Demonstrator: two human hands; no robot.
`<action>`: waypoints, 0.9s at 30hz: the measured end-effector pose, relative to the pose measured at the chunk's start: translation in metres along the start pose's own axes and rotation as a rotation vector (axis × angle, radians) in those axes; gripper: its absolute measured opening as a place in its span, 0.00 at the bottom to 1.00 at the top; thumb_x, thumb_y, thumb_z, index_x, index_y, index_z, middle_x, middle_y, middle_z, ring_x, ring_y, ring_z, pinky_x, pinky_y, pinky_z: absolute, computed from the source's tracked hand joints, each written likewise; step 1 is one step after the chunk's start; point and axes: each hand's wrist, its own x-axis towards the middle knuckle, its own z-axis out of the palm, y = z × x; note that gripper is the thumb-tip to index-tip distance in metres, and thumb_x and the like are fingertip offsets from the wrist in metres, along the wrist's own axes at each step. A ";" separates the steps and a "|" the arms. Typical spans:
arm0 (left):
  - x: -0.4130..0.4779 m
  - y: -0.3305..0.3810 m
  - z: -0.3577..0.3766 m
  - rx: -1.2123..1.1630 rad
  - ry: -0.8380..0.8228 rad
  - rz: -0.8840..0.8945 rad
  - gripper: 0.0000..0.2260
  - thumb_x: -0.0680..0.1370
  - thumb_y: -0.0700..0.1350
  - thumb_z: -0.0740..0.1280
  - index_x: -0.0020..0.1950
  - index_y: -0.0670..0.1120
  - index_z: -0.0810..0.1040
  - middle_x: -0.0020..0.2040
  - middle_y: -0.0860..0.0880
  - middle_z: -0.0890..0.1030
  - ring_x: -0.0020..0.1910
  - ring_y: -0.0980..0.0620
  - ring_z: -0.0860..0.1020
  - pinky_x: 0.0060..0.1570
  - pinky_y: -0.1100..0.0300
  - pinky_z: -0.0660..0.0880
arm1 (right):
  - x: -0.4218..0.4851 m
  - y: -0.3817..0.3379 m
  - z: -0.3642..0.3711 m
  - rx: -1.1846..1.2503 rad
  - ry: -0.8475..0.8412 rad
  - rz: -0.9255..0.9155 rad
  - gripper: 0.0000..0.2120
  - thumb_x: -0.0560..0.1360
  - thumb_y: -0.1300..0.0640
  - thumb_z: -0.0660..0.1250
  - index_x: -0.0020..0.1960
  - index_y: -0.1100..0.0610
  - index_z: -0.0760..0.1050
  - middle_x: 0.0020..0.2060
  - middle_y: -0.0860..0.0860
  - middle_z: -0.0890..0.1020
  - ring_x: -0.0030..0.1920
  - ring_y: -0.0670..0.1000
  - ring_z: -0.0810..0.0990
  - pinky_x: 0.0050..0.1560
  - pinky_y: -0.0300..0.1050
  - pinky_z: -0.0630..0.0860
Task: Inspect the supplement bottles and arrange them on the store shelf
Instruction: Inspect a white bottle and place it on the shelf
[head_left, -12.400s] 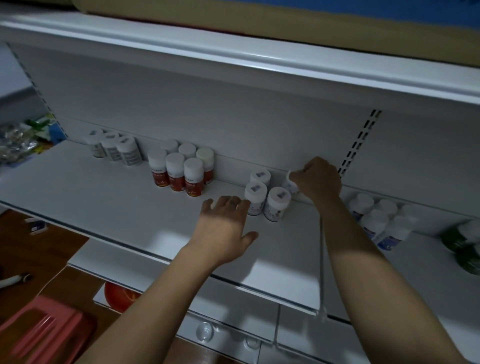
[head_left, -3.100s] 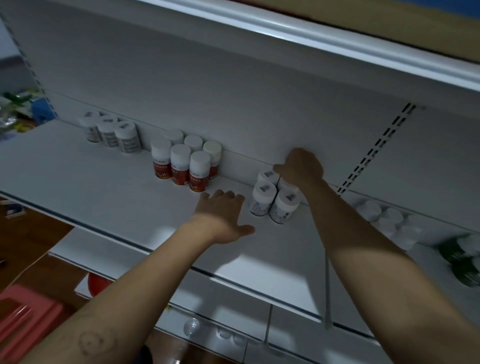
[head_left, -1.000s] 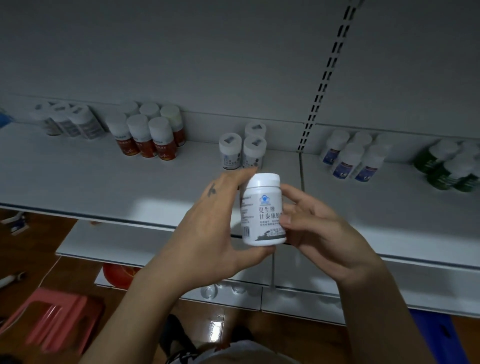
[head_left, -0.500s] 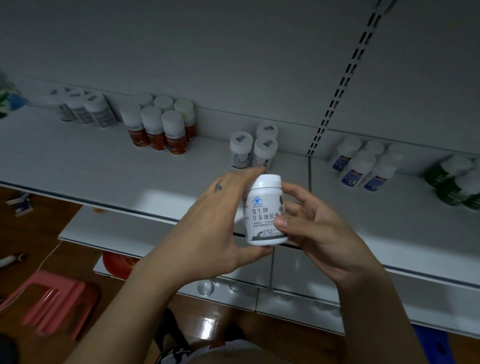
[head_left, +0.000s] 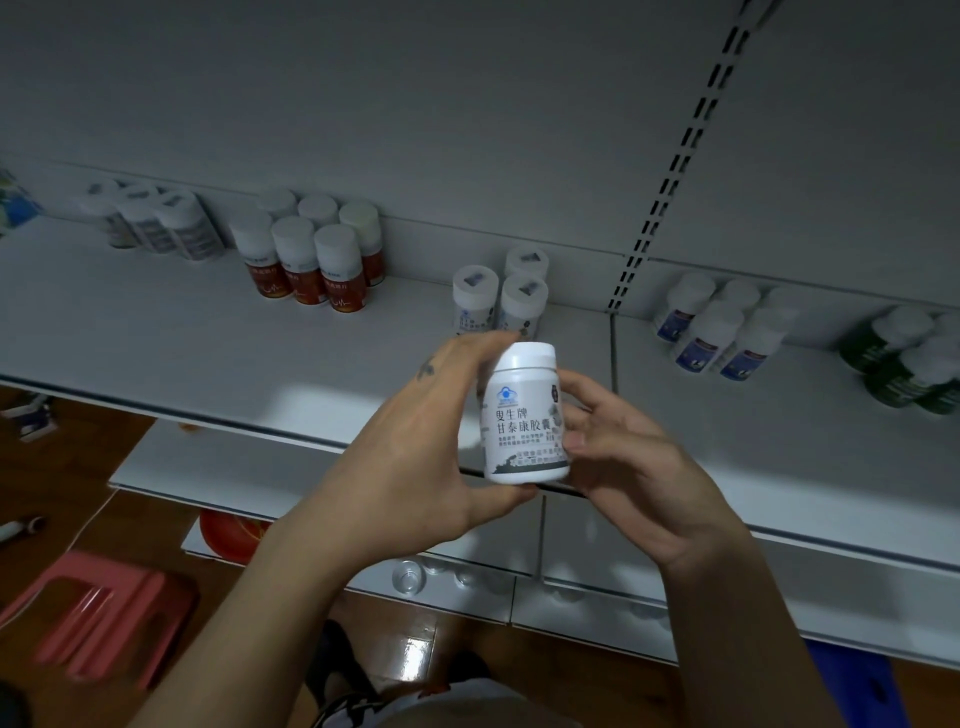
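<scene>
Both left hand (head_left: 415, 457) and right hand (head_left: 636, 467) hold bottle (head_left: 524, 415) before shelf (head_left: 156, 338) edge.

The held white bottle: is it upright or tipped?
Upright, nearly: white bottle shows its cap on top and label text reading level.

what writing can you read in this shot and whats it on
"叟生牌" (first character unsure): upper line of the label on the held white bottle.
"甘泰康胶囊": same label, the line below.
Smaller print under that: too blurred to read.
red-labelled bottles, blue-labelled bottles, green bottles: labels too small to read.
</scene>
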 end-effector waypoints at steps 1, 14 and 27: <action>0.000 0.000 0.000 -0.003 0.000 -0.002 0.42 0.64 0.58 0.77 0.73 0.57 0.61 0.65 0.66 0.68 0.62 0.69 0.68 0.59 0.75 0.65 | 0.000 0.000 0.000 0.003 -0.010 0.011 0.26 0.68 0.67 0.61 0.66 0.59 0.72 0.52 0.59 0.82 0.50 0.56 0.82 0.48 0.48 0.79; -0.001 -0.001 -0.001 0.046 -0.008 0.000 0.45 0.63 0.59 0.78 0.74 0.60 0.56 0.72 0.63 0.61 0.70 0.64 0.62 0.68 0.65 0.62 | 0.003 0.004 0.000 -0.001 -0.018 0.028 0.27 0.68 0.67 0.62 0.67 0.58 0.71 0.49 0.60 0.83 0.48 0.56 0.83 0.47 0.48 0.80; 0.003 0.002 0.002 0.054 0.033 -0.009 0.49 0.62 0.57 0.80 0.75 0.61 0.55 0.61 0.71 0.61 0.61 0.72 0.63 0.59 0.76 0.64 | 0.006 0.002 -0.006 0.019 -0.089 0.010 0.29 0.70 0.68 0.59 0.71 0.58 0.69 0.57 0.63 0.80 0.59 0.65 0.78 0.59 0.58 0.76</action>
